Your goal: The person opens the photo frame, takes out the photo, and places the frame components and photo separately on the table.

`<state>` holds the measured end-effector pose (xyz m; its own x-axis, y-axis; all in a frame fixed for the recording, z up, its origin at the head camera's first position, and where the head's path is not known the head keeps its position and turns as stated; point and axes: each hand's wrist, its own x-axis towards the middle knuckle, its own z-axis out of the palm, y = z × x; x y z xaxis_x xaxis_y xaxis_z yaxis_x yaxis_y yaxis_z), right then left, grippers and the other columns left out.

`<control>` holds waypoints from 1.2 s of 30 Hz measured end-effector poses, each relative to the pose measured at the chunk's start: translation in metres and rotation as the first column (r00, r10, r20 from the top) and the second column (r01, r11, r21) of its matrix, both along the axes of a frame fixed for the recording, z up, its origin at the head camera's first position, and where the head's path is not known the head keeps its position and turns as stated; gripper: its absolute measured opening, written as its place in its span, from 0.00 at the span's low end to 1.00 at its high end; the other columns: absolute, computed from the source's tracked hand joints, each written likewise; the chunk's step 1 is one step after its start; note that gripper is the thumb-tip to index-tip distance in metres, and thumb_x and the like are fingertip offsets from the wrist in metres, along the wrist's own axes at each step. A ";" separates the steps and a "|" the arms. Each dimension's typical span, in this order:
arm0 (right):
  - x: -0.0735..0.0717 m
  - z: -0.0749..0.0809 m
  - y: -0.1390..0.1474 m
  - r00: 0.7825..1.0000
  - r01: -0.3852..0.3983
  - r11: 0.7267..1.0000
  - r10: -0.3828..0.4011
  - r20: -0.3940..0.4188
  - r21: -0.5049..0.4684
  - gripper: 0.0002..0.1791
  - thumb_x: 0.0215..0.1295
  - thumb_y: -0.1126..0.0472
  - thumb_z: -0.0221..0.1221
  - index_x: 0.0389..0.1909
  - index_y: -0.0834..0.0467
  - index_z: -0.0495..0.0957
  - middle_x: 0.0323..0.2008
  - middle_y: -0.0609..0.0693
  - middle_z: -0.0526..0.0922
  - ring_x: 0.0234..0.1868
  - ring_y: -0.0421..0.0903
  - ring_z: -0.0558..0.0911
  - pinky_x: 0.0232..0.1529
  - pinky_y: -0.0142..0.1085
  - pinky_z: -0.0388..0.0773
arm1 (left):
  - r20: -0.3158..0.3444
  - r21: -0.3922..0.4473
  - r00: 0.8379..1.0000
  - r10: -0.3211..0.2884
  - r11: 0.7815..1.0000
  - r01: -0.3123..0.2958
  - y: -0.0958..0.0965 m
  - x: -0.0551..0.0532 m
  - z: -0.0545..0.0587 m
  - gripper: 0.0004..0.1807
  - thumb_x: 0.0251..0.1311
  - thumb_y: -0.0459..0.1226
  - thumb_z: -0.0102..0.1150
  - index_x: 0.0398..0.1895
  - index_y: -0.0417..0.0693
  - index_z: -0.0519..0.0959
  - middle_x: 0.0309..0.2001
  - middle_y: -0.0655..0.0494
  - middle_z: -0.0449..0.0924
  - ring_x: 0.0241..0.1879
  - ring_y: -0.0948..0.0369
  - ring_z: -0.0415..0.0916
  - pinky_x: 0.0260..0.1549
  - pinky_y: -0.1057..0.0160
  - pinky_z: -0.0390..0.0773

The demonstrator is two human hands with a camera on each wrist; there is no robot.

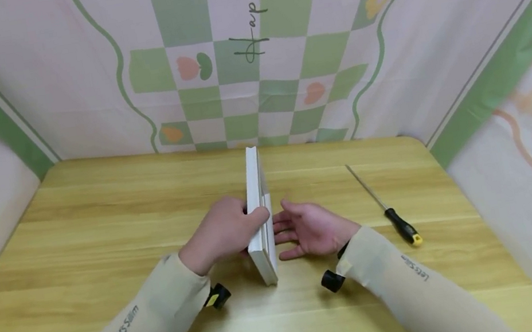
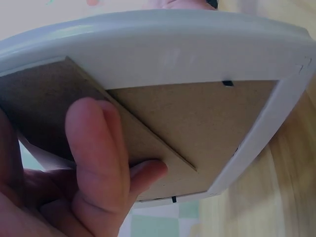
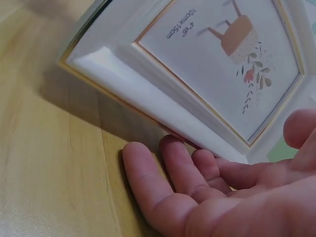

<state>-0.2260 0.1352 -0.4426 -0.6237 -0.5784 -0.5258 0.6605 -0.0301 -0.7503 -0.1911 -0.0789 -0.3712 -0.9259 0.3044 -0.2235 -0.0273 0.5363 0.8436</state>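
Note:
My left hand grips a white picture frame that stands on edge above the wooden table. In the head view its thumb lies over the upper edge. Seen from the left wrist, the fingers are at the brown backboard, beside its slanted stand flap. My right hand is on the front side, palm turned up, fingers extended toward the lower edge. The right wrist view shows the fingertips at that gold-lined edge, whether touching is hard to tell. A printed insert shows a potted plant.
A screwdriver with a black and yellow handle lies on the wooden table to the right of my right hand. A checkered green and white cloth hangs behind the table's far edge.

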 end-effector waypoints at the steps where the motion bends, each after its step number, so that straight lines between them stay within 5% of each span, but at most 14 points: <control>1: 0.000 -0.001 0.000 1.000 0.005 1.000 -0.005 0.000 0.001 0.37 0.79 0.39 0.34 0.71 0.66 0.54 0.65 0.61 0.64 0.61 0.56 0.70 0.59 0.56 0.69 | -0.002 -0.005 1.000 -0.006 1.000 0.006 0.000 0.000 -0.001 0.17 0.62 0.46 0.51 0.28 0.41 0.81 0.23 0.51 0.82 0.21 0.55 0.80 0.21 0.55 0.81; 7: -0.001 -0.004 0.001 1.000 0.025 1.000 -0.025 0.000 -0.002 0.33 0.80 0.41 0.37 0.70 0.63 0.57 0.64 0.58 0.66 0.60 0.56 0.72 0.56 0.55 0.71 | 0.000 0.006 0.999 -0.045 0.999 0.045 -0.001 0.000 -0.003 0.17 0.62 0.45 0.52 0.35 0.39 0.81 0.27 0.51 0.83 0.24 0.57 0.81 0.25 0.57 0.81; 18: 0.002 -0.005 0.002 0.999 0.018 1.000 -0.018 -0.028 -0.012 0.32 0.81 0.44 0.36 0.72 0.64 0.55 0.63 0.59 0.66 0.60 0.61 0.73 0.60 0.55 0.70 | 0.133 0.143 0.989 -0.071 0.988 0.052 -0.014 -0.007 -0.005 0.24 0.65 0.47 0.54 0.51 0.35 0.81 0.44 0.46 0.84 0.40 0.54 0.82 0.40 0.56 0.80; 27: 0.001 -0.008 0.007 1.000 0.013 0.995 -0.014 -0.004 -0.101 0.30 0.81 0.48 0.36 0.78 0.54 0.48 0.74 0.59 0.53 0.62 0.64 0.72 0.61 0.55 0.69 | 0.186 0.289 0.970 -0.154 0.953 0.096 -0.028 -0.011 -0.003 0.21 0.68 0.40 0.56 0.54 0.30 0.78 0.47 0.41 0.83 0.44 0.51 0.83 0.43 0.52 0.81; 36: 0.001 -0.010 0.009 1.000 0.009 0.994 -0.010 -0.008 -0.112 0.32 0.81 0.48 0.36 0.77 0.60 0.48 0.74 0.60 0.54 0.61 0.64 0.73 0.60 0.54 0.71 | 0.200 0.270 0.975 -0.100 0.962 0.043 -0.041 -0.015 0.001 0.18 0.69 0.39 0.59 0.56 0.36 0.80 0.46 0.45 0.84 0.43 0.53 0.83 0.44 0.53 0.81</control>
<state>-0.2251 0.1438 -0.4525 -0.6335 -0.6275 -0.4527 0.6536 -0.1208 -0.7472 -0.2059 -0.1197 -0.3701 -0.8400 0.4426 -0.3139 -0.1888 0.3039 0.9338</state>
